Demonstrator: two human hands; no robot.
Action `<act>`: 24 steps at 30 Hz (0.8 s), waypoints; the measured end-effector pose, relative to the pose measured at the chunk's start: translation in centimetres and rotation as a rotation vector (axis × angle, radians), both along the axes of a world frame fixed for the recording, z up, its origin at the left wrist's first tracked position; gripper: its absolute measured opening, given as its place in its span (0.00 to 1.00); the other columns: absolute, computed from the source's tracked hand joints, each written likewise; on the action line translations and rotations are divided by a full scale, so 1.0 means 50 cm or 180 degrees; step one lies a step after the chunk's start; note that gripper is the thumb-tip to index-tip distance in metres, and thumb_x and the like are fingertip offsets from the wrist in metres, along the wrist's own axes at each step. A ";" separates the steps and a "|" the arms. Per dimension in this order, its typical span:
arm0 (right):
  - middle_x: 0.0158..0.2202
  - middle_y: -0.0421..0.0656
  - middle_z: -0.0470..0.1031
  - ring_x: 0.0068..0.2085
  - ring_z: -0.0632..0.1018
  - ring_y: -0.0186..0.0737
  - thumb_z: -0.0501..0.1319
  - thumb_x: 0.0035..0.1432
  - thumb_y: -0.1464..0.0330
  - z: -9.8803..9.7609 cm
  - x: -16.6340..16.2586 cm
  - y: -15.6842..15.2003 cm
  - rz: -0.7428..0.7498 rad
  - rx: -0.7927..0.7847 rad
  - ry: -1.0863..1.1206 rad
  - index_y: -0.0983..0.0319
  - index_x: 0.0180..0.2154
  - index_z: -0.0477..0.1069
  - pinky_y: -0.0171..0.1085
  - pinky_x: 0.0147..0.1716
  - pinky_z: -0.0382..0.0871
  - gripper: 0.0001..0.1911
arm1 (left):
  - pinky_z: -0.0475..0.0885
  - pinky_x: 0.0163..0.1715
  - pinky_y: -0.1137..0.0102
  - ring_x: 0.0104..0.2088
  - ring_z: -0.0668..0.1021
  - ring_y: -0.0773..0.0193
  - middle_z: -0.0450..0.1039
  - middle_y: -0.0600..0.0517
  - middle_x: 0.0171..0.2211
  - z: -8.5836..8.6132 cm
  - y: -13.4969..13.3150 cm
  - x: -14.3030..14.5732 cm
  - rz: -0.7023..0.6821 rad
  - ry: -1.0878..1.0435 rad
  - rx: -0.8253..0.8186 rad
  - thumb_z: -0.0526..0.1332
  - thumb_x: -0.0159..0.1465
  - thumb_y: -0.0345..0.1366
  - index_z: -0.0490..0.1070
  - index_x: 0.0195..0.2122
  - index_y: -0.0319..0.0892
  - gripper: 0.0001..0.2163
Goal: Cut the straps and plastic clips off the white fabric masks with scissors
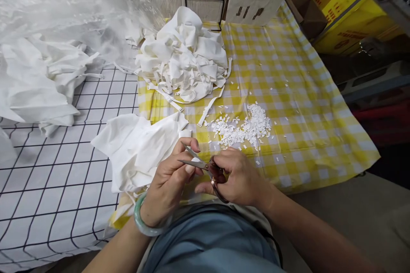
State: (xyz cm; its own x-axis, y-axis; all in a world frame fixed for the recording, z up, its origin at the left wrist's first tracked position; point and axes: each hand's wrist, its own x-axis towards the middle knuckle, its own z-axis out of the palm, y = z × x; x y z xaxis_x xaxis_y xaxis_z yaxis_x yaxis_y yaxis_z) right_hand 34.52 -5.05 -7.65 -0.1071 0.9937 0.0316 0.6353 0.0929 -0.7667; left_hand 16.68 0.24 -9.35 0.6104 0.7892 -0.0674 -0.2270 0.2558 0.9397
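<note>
My right hand (238, 175) is closed round the bronze-coloured handles of a pair of scissors (200, 164), their blades parted and pointing left. Between the blades shows a small white bit of strap, pinched in my left hand (174, 175), which wears a pale green bangle (141, 217). Just left of that hand lies a white fabric garment (137, 145), partly behind my fingers. A heap of small white clippings (250, 128) is spread on the cloth beyond my right hand.
A pile of white strapped garments (185, 59) lies ahead on the yellow checked cloth (304, 128). More white garments (38, 81) and clear plastic wrapping (70, 4) cover the left. Cardboard boxes (256, 2) line the back; shelving stands at right.
</note>
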 end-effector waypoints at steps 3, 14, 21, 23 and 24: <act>0.17 0.36 0.65 0.23 0.64 0.30 0.67 0.53 0.50 -0.007 0.006 -0.007 -0.0063 -0.0032 0.0022 0.62 0.19 0.62 0.33 0.28 0.55 0.27 | 0.65 0.36 0.72 0.45 0.64 0.59 0.62 0.47 0.38 0.002 0.002 0.005 -0.0081 0.0066 -0.0043 0.56 0.68 0.36 0.75 0.30 0.42 0.12; 0.16 0.34 0.58 0.20 0.59 0.29 0.68 0.50 0.48 -0.057 0.033 -0.069 -0.0998 -0.1052 0.0772 0.61 0.18 0.60 0.33 0.21 0.51 0.28 | 0.65 0.44 0.66 0.46 0.67 0.57 0.63 0.46 0.42 -0.008 0.013 0.050 -0.0591 0.0480 0.0270 0.56 0.68 0.38 0.73 0.26 0.40 0.14; 0.46 0.46 0.72 0.51 0.75 0.47 0.70 0.49 0.50 -0.027 0.066 0.016 -0.0687 -0.0078 0.1961 0.57 0.37 0.64 0.46 0.53 0.69 0.24 | 0.66 0.28 0.72 0.34 0.67 0.66 0.64 0.48 0.39 0.136 0.081 -0.046 -0.0022 0.0142 0.0441 0.60 0.64 0.34 0.75 0.25 0.39 0.11; 0.52 0.46 0.71 0.57 0.72 0.47 0.75 0.43 0.55 -0.011 0.037 0.077 -0.0294 0.0218 0.2036 0.56 0.38 0.62 0.48 0.59 0.64 0.27 | 0.65 0.23 0.74 0.29 0.67 0.69 0.66 0.48 0.40 0.199 0.110 -0.073 0.0432 -0.0072 0.0681 0.61 0.61 0.30 0.74 0.21 0.37 0.11; 0.53 0.45 0.71 0.58 0.71 0.46 0.76 0.42 0.58 -0.004 0.014 0.107 -0.0095 0.0329 0.2063 0.56 0.37 0.62 0.48 0.60 0.63 0.28 | 0.64 0.22 0.74 0.28 0.68 0.71 0.67 0.48 0.40 0.227 0.124 -0.085 0.0711 -0.0133 0.0802 0.60 0.60 0.30 0.73 0.19 0.36 0.12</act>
